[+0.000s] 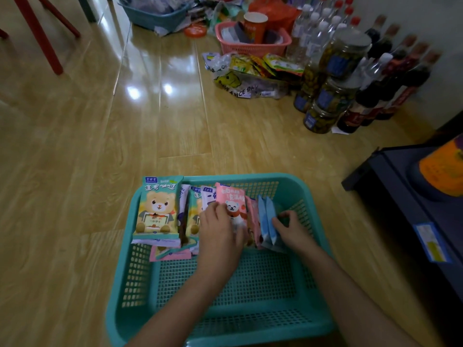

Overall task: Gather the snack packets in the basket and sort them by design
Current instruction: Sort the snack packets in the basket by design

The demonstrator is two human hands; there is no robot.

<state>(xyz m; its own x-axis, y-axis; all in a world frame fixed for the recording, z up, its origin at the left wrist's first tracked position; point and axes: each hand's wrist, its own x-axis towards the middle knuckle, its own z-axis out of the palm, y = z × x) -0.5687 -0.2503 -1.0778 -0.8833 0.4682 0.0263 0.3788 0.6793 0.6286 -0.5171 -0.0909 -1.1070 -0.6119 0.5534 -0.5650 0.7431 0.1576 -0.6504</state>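
A teal lattice basket [295,182] sits on the wooden floor. Snack packets stand on edge in a row along its far wall: a green bear packet [157,209] at the left corner, a pink packet [233,200] mid-row, blue packets [266,221] rightmost. Flat pink packets [172,254] lie beneath the left ones.

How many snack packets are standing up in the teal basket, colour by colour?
Green bear packets: 2
White-and-purple packets: 2
Pink packets: 2
Blue packets: 2
Total: 8 that can be made out upright; more lie flat beneath, too hidden to count.
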